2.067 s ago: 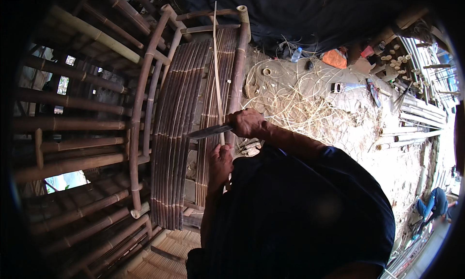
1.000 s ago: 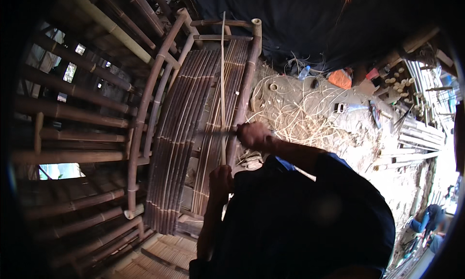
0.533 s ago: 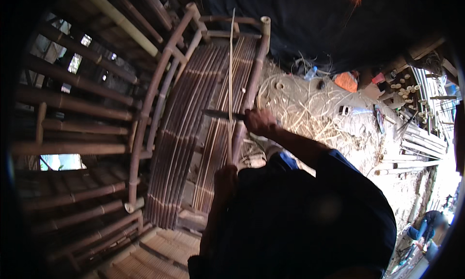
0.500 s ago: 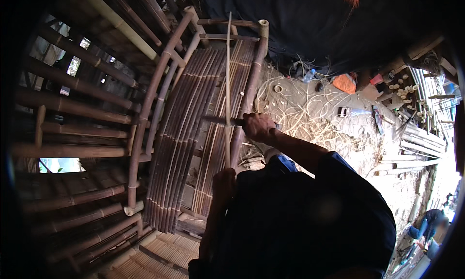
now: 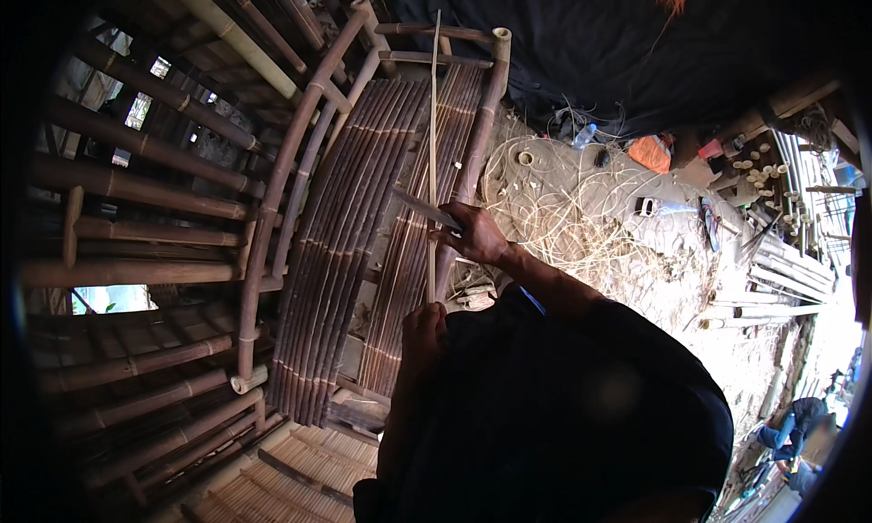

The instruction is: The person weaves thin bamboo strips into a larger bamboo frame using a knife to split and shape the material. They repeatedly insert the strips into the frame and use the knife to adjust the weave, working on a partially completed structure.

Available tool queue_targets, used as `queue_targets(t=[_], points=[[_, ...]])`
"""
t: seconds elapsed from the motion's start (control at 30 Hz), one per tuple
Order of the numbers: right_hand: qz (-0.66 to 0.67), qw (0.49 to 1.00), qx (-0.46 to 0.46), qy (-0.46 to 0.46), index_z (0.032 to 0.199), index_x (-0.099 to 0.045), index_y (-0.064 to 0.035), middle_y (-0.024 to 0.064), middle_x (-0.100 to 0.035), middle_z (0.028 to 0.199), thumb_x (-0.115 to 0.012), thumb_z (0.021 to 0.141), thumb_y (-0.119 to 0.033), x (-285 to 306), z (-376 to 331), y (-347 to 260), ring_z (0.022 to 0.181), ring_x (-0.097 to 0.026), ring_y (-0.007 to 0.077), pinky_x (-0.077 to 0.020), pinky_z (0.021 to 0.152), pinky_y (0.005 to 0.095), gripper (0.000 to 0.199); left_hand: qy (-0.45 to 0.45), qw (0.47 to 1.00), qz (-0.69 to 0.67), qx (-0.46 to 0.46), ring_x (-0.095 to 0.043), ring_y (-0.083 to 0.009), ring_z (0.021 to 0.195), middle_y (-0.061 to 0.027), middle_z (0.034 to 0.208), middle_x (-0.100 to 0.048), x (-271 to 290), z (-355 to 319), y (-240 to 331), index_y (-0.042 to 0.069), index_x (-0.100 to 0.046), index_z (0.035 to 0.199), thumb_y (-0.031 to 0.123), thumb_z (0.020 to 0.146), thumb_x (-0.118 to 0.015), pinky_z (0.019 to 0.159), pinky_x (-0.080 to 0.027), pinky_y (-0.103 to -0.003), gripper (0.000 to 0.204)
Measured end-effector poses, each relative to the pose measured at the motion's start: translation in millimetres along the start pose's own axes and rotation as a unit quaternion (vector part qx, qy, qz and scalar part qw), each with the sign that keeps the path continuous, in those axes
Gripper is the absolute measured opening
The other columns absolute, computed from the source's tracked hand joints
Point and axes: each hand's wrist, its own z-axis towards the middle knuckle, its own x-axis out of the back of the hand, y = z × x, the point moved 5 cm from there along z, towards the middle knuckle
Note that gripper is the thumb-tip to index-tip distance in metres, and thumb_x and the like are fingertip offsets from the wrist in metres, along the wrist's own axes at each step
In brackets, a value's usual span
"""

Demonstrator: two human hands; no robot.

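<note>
Right hand [image 5: 477,233] clenched on a knife [image 5: 423,208], left hand [image 5: 423,329] grasping a pale strip [image 5: 434,123]

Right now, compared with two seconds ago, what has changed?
The right hand and left hand are farther apart along the pale strip. The tip of the knife has swung away from the person. Both hands keep their holds; the slatted bench stayed put.

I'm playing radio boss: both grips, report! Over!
Left grip: on long, pale bamboo strip. Right grip: holding grey metal knife across it. Brown bamboo bench beneath.
</note>
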Motion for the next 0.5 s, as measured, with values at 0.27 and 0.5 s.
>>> queue_targets(t=[0.27,0.5], points=[[-0.101,0.988,0.071,0.096,0.095,-0.059,-0.0046,0.0148,-0.064,0.089,-0.068,0.080,-0.013,-0.1,21.9,-3.8,0.082,-0.064,0.0353,-0.0511,0.066,0.0433,0.019,-0.005,0.998,0.037,-0.040,-0.060,-0.0354,0.069,-0.0162,0.077,-0.057,0.2,-1.8,5.2,0.003,-0.056,0.087,0.008,0.088,-0.055,0.060,-0.047,-0.043,0.006],[-0.036,0.967,-0.232,0.099,0.087,-0.060,-0.0017,0.0242,-0.063,0.078,-0.053,0.092,-0.034,-15.5,55.6,65.7,0.077,-0.063,0.0429,-0.0468,0.067,0.0483,0.033,-0.010,0.975,0.204,-0.090,-0.060,-0.0374,0.066,-0.0168,0.072,-0.057,0.0,-12.7,18.2,0.004,-0.056,0.081,0.008,0.086,-0.051,0.062,-0.047,-0.048,0.008]])
